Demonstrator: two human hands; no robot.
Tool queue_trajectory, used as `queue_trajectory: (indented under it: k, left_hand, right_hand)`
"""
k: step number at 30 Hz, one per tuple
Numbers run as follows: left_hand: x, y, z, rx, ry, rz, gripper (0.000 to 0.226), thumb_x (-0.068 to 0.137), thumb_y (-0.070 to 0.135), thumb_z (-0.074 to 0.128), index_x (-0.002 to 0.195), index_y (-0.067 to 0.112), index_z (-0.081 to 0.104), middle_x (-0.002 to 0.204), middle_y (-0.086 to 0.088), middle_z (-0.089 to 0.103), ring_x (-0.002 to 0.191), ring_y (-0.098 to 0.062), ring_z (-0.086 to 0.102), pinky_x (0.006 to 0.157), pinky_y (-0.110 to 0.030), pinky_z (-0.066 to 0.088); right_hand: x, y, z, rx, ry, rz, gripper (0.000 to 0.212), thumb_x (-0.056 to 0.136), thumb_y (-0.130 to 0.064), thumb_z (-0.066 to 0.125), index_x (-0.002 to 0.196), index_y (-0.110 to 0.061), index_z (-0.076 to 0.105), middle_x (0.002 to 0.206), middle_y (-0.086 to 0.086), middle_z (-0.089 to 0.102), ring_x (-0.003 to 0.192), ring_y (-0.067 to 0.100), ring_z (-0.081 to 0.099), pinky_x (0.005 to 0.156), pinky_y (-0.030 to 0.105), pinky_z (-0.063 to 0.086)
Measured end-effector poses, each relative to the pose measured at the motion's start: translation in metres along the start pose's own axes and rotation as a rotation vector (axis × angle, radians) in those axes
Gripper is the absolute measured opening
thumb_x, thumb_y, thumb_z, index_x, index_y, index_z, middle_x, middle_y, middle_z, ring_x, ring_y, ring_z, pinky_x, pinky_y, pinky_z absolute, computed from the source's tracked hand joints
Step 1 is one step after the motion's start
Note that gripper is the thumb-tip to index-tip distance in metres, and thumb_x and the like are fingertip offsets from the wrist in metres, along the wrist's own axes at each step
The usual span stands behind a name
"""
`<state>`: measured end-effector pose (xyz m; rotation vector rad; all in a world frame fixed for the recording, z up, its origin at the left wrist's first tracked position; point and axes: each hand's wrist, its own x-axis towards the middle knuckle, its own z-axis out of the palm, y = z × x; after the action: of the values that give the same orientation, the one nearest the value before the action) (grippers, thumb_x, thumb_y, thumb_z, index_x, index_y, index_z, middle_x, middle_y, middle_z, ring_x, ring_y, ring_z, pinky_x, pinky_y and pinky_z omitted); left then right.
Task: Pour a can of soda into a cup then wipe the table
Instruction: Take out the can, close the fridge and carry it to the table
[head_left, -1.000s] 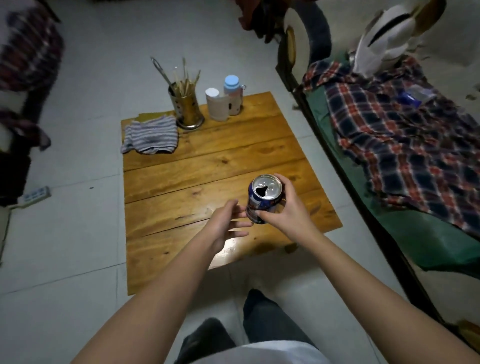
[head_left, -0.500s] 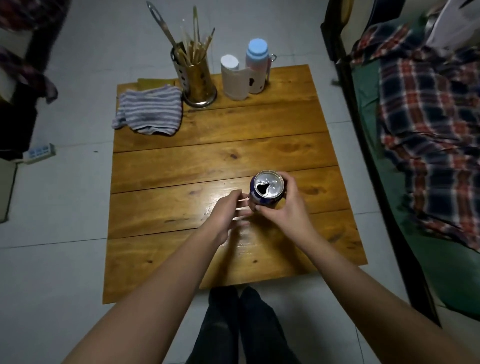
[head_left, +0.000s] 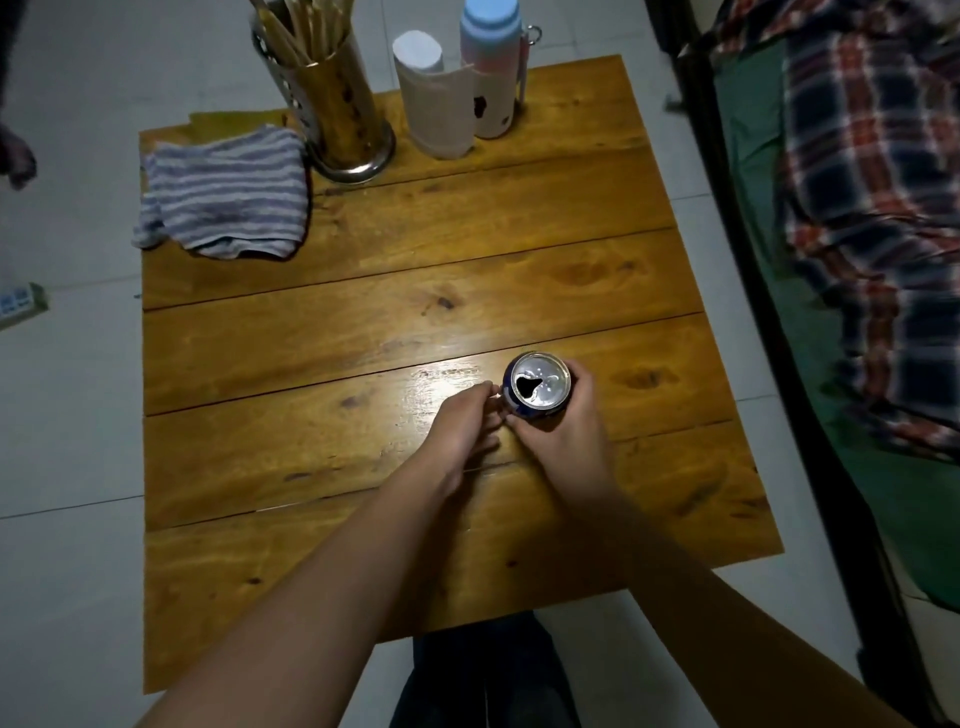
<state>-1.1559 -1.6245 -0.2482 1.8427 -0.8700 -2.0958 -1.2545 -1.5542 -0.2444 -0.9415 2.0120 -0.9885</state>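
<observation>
A blue soda can (head_left: 537, 385) with its top open stands upright over the wooden table (head_left: 363, 332), right of centre. My right hand (head_left: 563, 441) is wrapped around its side. My left hand (head_left: 462, 431) is just left of the can, its fingertips touching the can near the rim; whether it grips anything is unclear. A pale paper cup (head_left: 434, 98) stands at the table's far edge. A grey striped cloth (head_left: 226, 195) lies folded at the far left corner.
A metal utensil holder (head_left: 332, 104) full of chopsticks stands between the cloth and the cup. A bottle with a blue cap (head_left: 491, 67) is right behind the cup. A bed with a plaid blanket (head_left: 872, 208) runs along the right. A power strip (head_left: 21, 304) lies on the floor at left.
My head has moved forward over the table, so the table fills more of the view. Both hands with the can have moved out over the tabletop and lower.
</observation>
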Motion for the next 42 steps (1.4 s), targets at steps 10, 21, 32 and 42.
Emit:
queue_trajectory:
  k: [10, 21, 32, 42]
  left_hand:
    - [0.015, -0.012, 0.0, 0.067, -0.042, 0.038, 0.022, 0.092, 0.025, 0.044, 0.082, 0.023, 0.064, 0.084, 0.006, 0.062, 0.084, -0.009, 0.055, 0.086, -0.032, 0.046]
    - [0.012, -0.012, -0.007, 0.076, -0.027, 0.064, 0.02, 0.094, 0.025, 0.044, 0.095, 0.02, 0.064, 0.095, 0.001, 0.063, 0.092, -0.014, 0.056, 0.086, -0.033, 0.047]
    - [-0.032, -0.004, -0.04, 0.659, 0.1, 0.272, 0.031, 0.092, 0.018, 0.051, 0.121, 0.007, 0.057, 0.112, -0.011, 0.063, 0.098, -0.025, 0.061, 0.087, -0.029, 0.043]
    - [-0.12, 0.018, -0.084, 1.156, 0.225, 0.516, 0.04, 0.095, 0.021, 0.044, 0.133, 0.01, 0.045, 0.134, -0.009, 0.05, 0.122, -0.026, 0.047, 0.096, -0.032, 0.04]
  right_hand:
    - [0.0, 0.012, 0.014, -0.003, 0.082, 0.002, 0.076, 0.065, -0.011, 0.08, 0.129, -0.006, 0.04, 0.118, -0.005, 0.046, 0.111, 0.006, 0.041, 0.089, 0.006, 0.028]
    - [-0.003, 0.011, 0.009, 0.003, 0.038, 0.022, 0.078, 0.068, -0.015, 0.079, 0.133, -0.011, 0.036, 0.126, -0.001, 0.047, 0.116, 0.007, 0.042, 0.089, 0.002, 0.029]
    - [-0.02, -0.021, -0.033, -0.242, -0.134, 0.02, 0.092, 0.075, -0.021, 0.074, 0.146, -0.014, 0.015, 0.151, 0.005, 0.026, 0.139, 0.02, 0.024, 0.105, 0.02, 0.02]
    - [-0.05, -0.082, -0.079, -0.867, -0.244, -0.511, 0.058, 0.08, -0.018, 0.068, 0.131, -0.006, 0.045, 0.136, 0.014, 0.048, 0.132, 0.031, 0.038, 0.105, 0.042, 0.035]
